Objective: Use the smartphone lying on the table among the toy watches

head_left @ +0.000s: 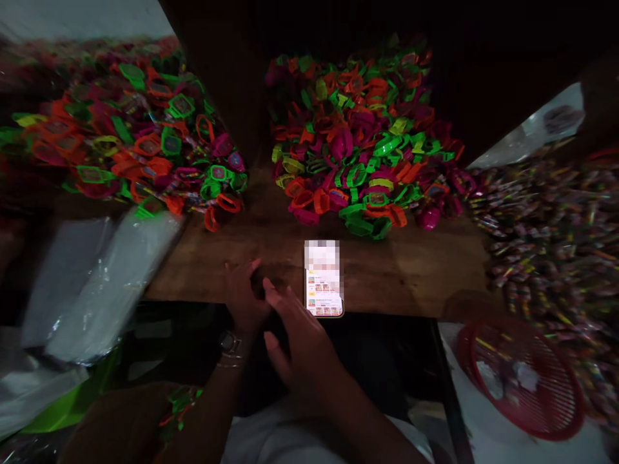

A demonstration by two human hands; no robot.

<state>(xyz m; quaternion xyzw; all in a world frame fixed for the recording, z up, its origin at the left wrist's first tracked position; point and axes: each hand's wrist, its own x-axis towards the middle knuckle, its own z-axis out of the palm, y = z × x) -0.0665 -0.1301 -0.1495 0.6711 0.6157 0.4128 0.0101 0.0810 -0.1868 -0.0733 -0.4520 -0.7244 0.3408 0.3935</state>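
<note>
My left hand [244,290] rests flat on the wooden board [416,277], fingers spread, with a watch on its wrist [231,345]. Partly over it, my right hand [300,335] hovers with fingers extended and nothing in it, its fingertips just left of a lit phone [324,278] lying face up on the board's near edge. A heap of bright plastic toy watches [360,138], green, orange, pink and yellow, lies beyond the phone. A second such heap [130,135] lies at the far left.
Clear plastic bags [104,283] lie stacked at the left. A red mesh basket [525,380] stands at the lower right. Above it spreads a blurred heap of small colourful wrapped pieces [551,245]. The room is dark.
</note>
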